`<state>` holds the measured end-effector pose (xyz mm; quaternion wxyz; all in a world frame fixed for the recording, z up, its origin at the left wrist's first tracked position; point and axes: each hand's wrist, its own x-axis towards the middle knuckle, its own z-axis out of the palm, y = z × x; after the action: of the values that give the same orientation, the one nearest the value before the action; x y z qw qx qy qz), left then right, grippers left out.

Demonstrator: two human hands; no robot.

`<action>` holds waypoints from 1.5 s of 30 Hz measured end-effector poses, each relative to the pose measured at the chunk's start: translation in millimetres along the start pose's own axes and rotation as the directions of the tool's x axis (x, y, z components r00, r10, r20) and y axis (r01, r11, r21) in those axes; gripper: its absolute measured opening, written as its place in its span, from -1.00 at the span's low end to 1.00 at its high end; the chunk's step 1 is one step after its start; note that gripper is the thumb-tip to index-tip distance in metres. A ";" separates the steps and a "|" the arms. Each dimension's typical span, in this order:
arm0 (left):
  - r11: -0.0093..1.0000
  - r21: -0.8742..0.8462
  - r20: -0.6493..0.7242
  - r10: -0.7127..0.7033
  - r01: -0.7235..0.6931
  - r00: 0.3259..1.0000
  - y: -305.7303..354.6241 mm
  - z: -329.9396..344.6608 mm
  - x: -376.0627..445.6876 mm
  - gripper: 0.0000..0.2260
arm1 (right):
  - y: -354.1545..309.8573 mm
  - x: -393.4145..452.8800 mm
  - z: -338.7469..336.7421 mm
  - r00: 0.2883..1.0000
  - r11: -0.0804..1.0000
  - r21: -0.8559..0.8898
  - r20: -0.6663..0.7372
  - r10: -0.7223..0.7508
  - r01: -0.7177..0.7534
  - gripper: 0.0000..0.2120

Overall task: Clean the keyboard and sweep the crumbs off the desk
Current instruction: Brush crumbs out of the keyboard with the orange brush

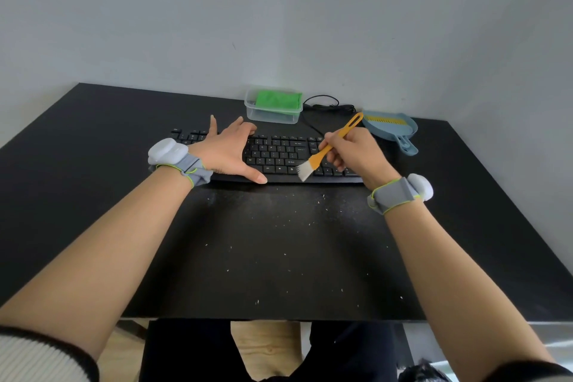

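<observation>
L hand (228, 152): flat on left half of the black corded computer keyboard (279, 153), fingers straight and spread, thumb at kbd's near edge; grip released, nothing held.
R hand (353, 153): grip clenched round handle of the small orange plastic brush w/ white bristles (328, 149); bristles point down-left, at kbd's near edge right of centre.
Kbd: lies across the matte black surface (93, 180), toward the back, cable running behind it.
Crumbs (285, 254): pale specks scattered over surface btw kbd and near edge.
Back of surface: clear lidded plastic box holding green cloth (273, 104), just behind kbd.
Back right: blue plastic dustpan w/ yellow comb strip (392, 130), beside kbd's right end.
Wrists: grey bands w/ white pods (167, 150).
</observation>
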<state>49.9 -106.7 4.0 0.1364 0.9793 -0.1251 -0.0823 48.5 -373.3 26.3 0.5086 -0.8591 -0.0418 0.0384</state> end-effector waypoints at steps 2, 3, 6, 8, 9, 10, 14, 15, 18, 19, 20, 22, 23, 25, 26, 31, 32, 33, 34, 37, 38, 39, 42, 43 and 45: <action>1.000 0.000 -0.001 0.002 -0.002 1.000 1.2 0.2 0.4 0.09 | -0.1 -2.2 -0.5 0.999 0.999 0.017 0.032 0.027 -0.028 -0.67; 1.000 0.000 -0.003 0.001 -0.001 1.000 0.7 -0.3 0.2 0.09 | -2.1 -2.0 -3.4 0.999 0.998 0.046 0.032 0.029 -0.030 -0.67; 1.000 0.000 -0.003 0.000 0.000 1.000 -0.1 -1.2 -0.5 0.09 | -5.5 0.7 -10.8 1.000 0.996 0.086 -0.028 -0.001 0.004 -0.67; 1.000 0.001 -0.001 0.000 0.000 1.000 0.2 -1.3 -0.6 0.09 | -4.6 0.1 -5.4 0.999 0.999 0.040 -0.037 -0.013 0.014 -0.68; 1.000 0.003 0.001 0.001 -0.001 1.000 0.4 -1.1 -0.1 0.09 | -3.5 -0.9 -0.9 1.000 0.999 0.030 -0.023 -0.013 0.013 -0.68; 1.000 0.004 0.001 0.001 -0.001 1.000 0.6 -1.0 0.3 0.09 | -2.9 -1.7 2.5 1.000 0.999 0.033 0.002 -0.008 0.008 -0.68; 1.000 0.001 0.001 0.000 0.000 1.000 0.2 -0.9 -0.1 0.09 | -6.8 -0.3 -6.8 0.999 0.988 0.150 0.032 0.018 -0.022 -0.68; 1.000 0.000 0.000 0.001 -0.001 1.000 0.2 -0.8 -0.1 0.09 | -6.9 1.4 -11.4 1.000 0.986 0.166 0.009 0.004 -0.006 -0.68; 1.000 0.000 -0.005 0.004 -0.004 1.000 0.0 -0.4 0.3 0.09 | -2.9 3.2 -14.0 0.999 0.995 0.097 -0.040 -0.031 0.034 -0.68; 1.000 0.001 -0.004 0.005 -0.005 1.000 -0.1 0.0 1.1 0.09 | -0.8 2.4 -10.3 0.999 0.997 0.071 -0.041 -0.035 0.038 -0.68; 1.000 0.002 -0.003 0.005 -0.005 1.000 -0.4 0.0 1.4 0.09 | 1.0 1.6 -5.4 0.999 0.998 0.055 -0.033 -0.034 0.035 -0.68; 1.000 0.000 -0.003 0.006 -0.006 1.000 -0.5 0.4 1.2 0.09 | 2.8 0.0 2.9 1.000 0.999 0.045 0.005 -0.016 0.016 -0.68; 1.000 -0.003 -0.002 0.007 -0.007 1.000 -0.3 0.4 0.7 0.09 | 3.1 -0.3 4.2 1.000 0.999 0.047 0.026 -0.005 0.003 -0.68; 1.000 -0.002 -0.002 0.010 -0.010 1.000 0.1 0.7 0.6 0.09 | 2.5 -0.7 -0.9 0.999 0.996 0.092 0.038 0.012 -0.015 -0.68; 1.000 0.000 -0.004 0.010 -0.010 1.000 -0.1 0.8 0.6 0.09 | 1.9 -0.3 -5.5 1.000 0.992 0.128 0.028 0.010 -0.013 -0.68; 1.000 0.000 -0.003 0.007 -0.007 1.000 -1.7 1.3 1.0 0.09 | 4.2 2.1 -13.1 0.999 0.993 0.115 -0.032 -0.027 0.030 -0.69; 1.000 0.001 -0.001 0.007 -0.007 1.000 -1.0 1.4 1.3 0.09 | 5.4 1.7 -9.9 0.999 0.995 0.100 -0.031 -0.025 0.028 -0.69; 1.000 0.001 -0.001 0.007 -0.007 1.000 -0.8 1.7 1.5 0.09 | 6.6 1.4 -5.9 0.999 0.996 0.087 -0.025 -0.021 0.023 -0.68; 1.000 0.002 -0.003 0.007 -0.007 1.000 -0.6 2.0 1.6 0.09 | 6.9 0.5 -1.4 1.000 0.997 0.076 -0.013 -0.016 0.017 -0.68; 1.000 0.010 -0.001 0.002 -0.002 1.000 0.1 2.0 1.6 0.10 | 5.4 -1.8 4.7 0.998 0.995 0.102 0.059 0.015 -0.021 -0.68; 1.000 0.011 -0.001 0.001 -0.001 1.000 0.0 1.8 1.8 0.10 | 3.0 -2.1 1.7 0.997 0.989 0.146 0.074 0.017 -0.027 -0.69; 1.000 0.011 0.000 0.001 -0.001 1.000 0.7 1.7 1.4 0.10 | 1.1 -1.6 -3.4 0.997 0.981 0.190 0.071 0.011 -0.024 -0.69; 1.000 0.006 -0.005 0.000 0.000 1.000 0.0 1.4 0.7 0.09 | -1.4 0.4 -15.7 0.999 0.976 0.214 0.010 -0.032 0.029 -0.69; 1.000 0.005 -0.005 0.001 -0.001 1.000 -0.4 1.6 0.8 0.09 | -0.5 0.7 -16.6 0.999 0.981 0.188 -0.010 -0.047 0.049 -0.69; 1.000 0.007 -0.003 0.005 -0.005 1.000 -0.6 1.9 1.1 0.09 | 1.6 1.1 -14.6 0.997 0.989 0.132 -0.033 -0.069 0.073 -0.69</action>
<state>50.7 -106.8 1.9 0.1332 0.9796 -0.1276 -0.0801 51.2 -386.7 31.9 0.5662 -0.8218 -0.0624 0.0106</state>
